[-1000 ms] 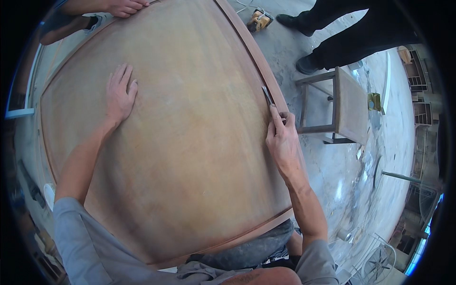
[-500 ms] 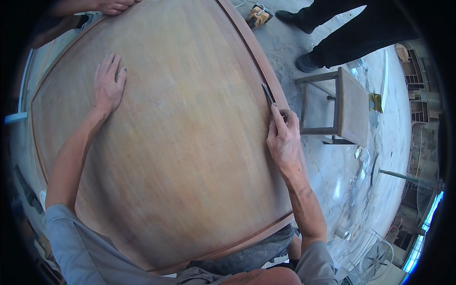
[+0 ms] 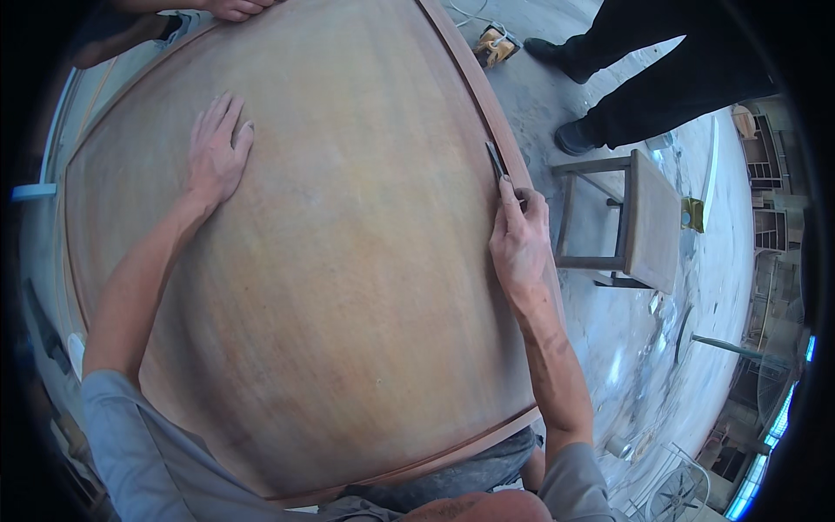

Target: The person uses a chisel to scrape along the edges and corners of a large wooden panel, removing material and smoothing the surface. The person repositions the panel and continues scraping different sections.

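A large brown wooden panel (image 3: 348, 261) with a raised border strip (image 3: 487, 113) lies in front of me. My left hand (image 3: 219, 152) rests flat on its left part, fingers stretched out and slightly spread. At the right border, my right hand (image 3: 522, 230) grips a narrow metal blade (image 3: 495, 160), probably a chisel. The index finger lies along the tool, and its tip points away from me at the inner side of the strip. The palm hides its rear end.
A co-worker's hand (image 3: 239, 9) is at the far left edge of the panel. Right of the panel stands a wooden stool (image 3: 654, 222); beyond it are another person's dark-trousered legs (image 3: 635, 109). A yellow power tool (image 3: 496, 45) with a cord lies on the floor.
My right hand has slid a little farther away along the border strip with the blade. My left hand stays flat on the panel. The whole view has shifted slightly.
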The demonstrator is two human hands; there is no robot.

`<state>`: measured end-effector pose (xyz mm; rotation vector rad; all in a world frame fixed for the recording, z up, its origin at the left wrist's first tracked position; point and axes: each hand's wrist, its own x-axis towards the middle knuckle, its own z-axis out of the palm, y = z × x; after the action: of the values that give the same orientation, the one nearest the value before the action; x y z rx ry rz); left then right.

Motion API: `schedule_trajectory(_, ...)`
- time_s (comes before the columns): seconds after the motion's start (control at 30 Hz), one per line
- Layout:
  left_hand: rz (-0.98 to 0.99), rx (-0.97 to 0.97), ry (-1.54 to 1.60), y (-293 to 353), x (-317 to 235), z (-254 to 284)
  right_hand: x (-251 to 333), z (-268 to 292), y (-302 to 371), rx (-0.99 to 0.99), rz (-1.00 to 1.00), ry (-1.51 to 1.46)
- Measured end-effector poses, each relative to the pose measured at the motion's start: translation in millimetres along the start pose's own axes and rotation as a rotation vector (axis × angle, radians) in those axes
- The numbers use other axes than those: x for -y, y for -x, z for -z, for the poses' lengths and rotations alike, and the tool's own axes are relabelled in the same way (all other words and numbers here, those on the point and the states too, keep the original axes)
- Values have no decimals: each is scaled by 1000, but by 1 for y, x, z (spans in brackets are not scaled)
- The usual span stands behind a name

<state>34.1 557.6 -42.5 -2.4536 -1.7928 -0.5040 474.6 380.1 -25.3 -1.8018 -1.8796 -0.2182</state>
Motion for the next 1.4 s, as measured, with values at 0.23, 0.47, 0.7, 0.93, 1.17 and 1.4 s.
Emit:
schedule_trajectory(0.23, 3, 26, -28, 0, 1, -1, 2, -19, -20, -26, -14, -18)
schedule_trajectory(0.47, 8, 38, -54, -1, -7, 3, 5, -35, -43, -44, -13, 18)
schedule_trajectory(0.7, 2, 26, -51, 0, -1, 0, 9, -48, -62, -65, -17, 17)
schedule_trajectory(0.93, 27, 35, -16, 0, -4, 1, 9, -65, -88, -74, 14, 21)
schedule_trajectory(1.17, 39, 59, -39, 0, -8, 4, 13, -81, -111, -44, -17, 29)
schedule_trajectory(1.4, 44, 60, -20, -1, -13, 5, 9, -99, -134, -67, 22, 60)
